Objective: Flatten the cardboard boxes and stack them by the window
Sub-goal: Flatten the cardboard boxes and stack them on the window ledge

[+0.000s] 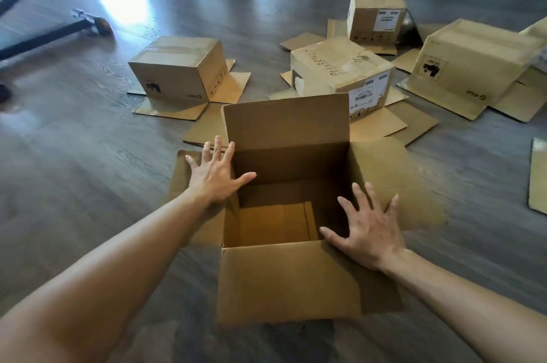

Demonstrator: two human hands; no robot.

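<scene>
1. Open box (284, 214) stands upright on the floor (88, 155) directly before the person, all four top flaps spread outward, bottom apparently closed.
2. Left hand (214, 174) lies with fingers spread over the left flap and rim; right hand (367, 226) lies likewise spread over the right flap. Neither grips anything.
3. Beyond it, four more boxes sit upside down, flaps splayed: left box (177, 69), labelled box (340, 66), small box (376, 14), right box (470, 60).
4. Judgement: nothing flattened or stacked yet; all five remain. No stack is visible.
</scene>
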